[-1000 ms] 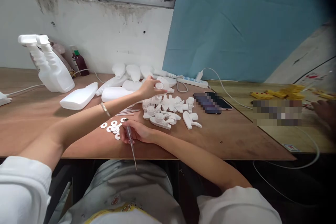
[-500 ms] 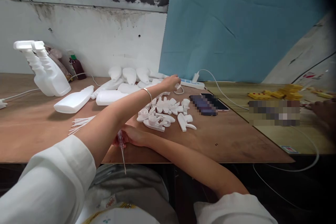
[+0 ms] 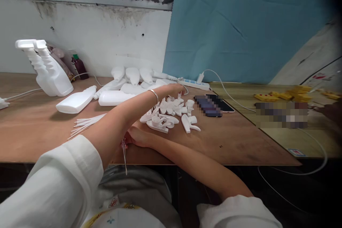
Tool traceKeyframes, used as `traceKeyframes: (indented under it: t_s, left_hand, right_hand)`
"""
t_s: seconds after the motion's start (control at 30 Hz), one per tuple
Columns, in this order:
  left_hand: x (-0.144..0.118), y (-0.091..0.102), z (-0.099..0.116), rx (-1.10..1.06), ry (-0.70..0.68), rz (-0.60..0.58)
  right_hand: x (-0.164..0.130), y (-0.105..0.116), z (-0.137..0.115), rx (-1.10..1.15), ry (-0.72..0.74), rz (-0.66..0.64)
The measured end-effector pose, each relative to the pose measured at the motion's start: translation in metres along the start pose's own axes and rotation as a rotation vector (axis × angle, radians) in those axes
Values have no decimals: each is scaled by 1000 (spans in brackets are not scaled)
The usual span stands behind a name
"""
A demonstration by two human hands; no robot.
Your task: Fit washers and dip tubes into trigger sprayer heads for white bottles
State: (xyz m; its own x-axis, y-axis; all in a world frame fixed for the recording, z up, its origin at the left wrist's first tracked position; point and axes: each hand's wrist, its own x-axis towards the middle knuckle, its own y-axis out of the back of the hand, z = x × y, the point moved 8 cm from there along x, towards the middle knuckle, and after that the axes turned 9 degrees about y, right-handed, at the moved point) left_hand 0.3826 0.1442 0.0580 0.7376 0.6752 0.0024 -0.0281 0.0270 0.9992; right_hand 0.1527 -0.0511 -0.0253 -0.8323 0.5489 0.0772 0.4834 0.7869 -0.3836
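Note:
My left hand [image 3: 176, 89], with a bracelet on its wrist, reaches across to the far side of a pile of white plastic spray-trigger parts [image 3: 173, 107]. Its fingers bend downward around a small white plastic part, mostly hidden by the hand. Close to the table's front edge, my right hand [image 3: 136, 136] is closed around the clear handle of a screwdriver [image 3: 124, 155]. The shaft points down past the edge, towards my lap. My left forearm hides part of the right fingers. A separate white trigger piece [image 3: 189, 123] lies right of the pile.
White spray bottles [image 3: 114, 98] lie behind my left arm; two [image 3: 50, 74] stand at the left. White tubes [image 3: 84, 125] lie under that arm. Phones [image 3: 220, 103], a power strip [image 3: 193, 84] with a cable, and yellow pieces [image 3: 288, 94] are to the right. Another person's hand [image 3: 330, 112] shows there.
My left hand has come down from beside the power strip to the pile's far edge. My right hand keeps the screwdriver in nearly the same place. The view has shifted slightly.

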Motion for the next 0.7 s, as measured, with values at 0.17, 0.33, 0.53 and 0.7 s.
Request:
traceKeyframes:
  t_s: [0.17, 0.33, 0.53, 0.7]
  left_hand:
    - [-6, 5, 2, 18, -14, 1]
    - [-32, 51, -19, 54, 25, 113]
    - [-118, 135, -88, 95, 227, 332]
    - [-247, 148, -164, 75, 635, 436]
  right_hand:
    - [-3, 0, -2, -14, -22, 9]
    - [-6, -3, -12, -41, -5, 20]
    - [-3, 5, -19, -73, 44, 101]
    - [-1, 11, -18, -62, 66, 147]
